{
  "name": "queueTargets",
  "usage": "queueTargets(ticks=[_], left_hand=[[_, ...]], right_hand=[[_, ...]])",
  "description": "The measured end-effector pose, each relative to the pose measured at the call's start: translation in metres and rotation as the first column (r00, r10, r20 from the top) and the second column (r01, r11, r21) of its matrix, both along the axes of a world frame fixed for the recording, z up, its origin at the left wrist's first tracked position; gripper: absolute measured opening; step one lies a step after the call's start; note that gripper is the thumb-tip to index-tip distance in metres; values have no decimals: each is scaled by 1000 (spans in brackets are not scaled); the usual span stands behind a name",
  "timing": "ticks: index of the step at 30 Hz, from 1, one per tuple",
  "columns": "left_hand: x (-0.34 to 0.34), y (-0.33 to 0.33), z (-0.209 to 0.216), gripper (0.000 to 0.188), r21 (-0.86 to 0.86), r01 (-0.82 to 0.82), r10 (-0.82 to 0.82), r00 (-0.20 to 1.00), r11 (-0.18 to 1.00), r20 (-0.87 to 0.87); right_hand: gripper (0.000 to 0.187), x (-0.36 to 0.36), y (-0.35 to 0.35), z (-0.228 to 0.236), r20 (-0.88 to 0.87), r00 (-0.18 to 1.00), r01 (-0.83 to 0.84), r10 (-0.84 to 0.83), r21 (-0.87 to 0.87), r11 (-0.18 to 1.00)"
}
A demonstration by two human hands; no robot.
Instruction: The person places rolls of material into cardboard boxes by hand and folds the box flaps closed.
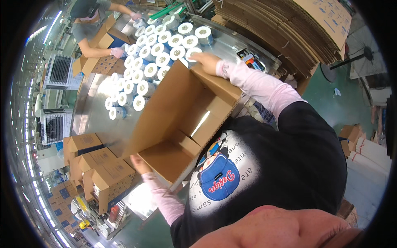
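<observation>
An open cardboard box (209, 111) is tilted in front of my body, its brown inside facing up and bare. My left hand (141, 164) grips the near left corner of it, the thumb showing at the edge. At the far end my right hand (205, 63) holds the box by its upper edge, the fingers partly hidden and close to the rolls. Many white rolls (145, 89) with blue wrapping stand upright, packed together on the metal table (93, 113) beyond the box.
Across the table a person (93, 39) in pink gloves handles rolls beside another open carton (103, 65). Closed and open cartons (101, 167) stand at the left. Flattened cardboard (285, 31) is stacked at the far right, near a small tray of coloured items (250, 60).
</observation>
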State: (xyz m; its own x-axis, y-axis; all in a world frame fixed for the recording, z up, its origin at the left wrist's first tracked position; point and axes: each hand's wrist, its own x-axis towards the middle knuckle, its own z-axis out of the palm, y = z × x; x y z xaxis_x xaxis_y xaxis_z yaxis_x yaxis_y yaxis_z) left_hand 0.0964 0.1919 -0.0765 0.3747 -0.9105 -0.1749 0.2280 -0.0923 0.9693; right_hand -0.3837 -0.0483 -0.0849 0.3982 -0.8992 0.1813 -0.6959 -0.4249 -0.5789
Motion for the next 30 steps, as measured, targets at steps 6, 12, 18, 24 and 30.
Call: queueTargets(ticks=[6, 12, 18, 24, 30], left_hand=[[37, -35, -4, 53, 2, -266, 226, 824, 964, 520], [9, -74, 20, 79, 508, -19, -79, 982, 861, 171], [43, -101, -12, 83, 873, 57, -523, 819, 484, 237], [42, -115, -52, 65, 992, 73, -994, -40, 102, 105], [-56, -179, -67, 51, 779, 107, -737, -264, 618, 622]], right_hand=[[75, 83, 24, 48, 379, 910, 96, -168, 202, 975], [76, 77, 5, 63, 72, 974, 162, -215, 442, 882], [53, 103, 47, 42, -253, 965, -151, 72, -309, 939], [32, 109, 44, 48, -374, 805, -424, 461, 181, 887], [24, 146, 43, 43, -317, 842, -405, 436, 159, 900]])
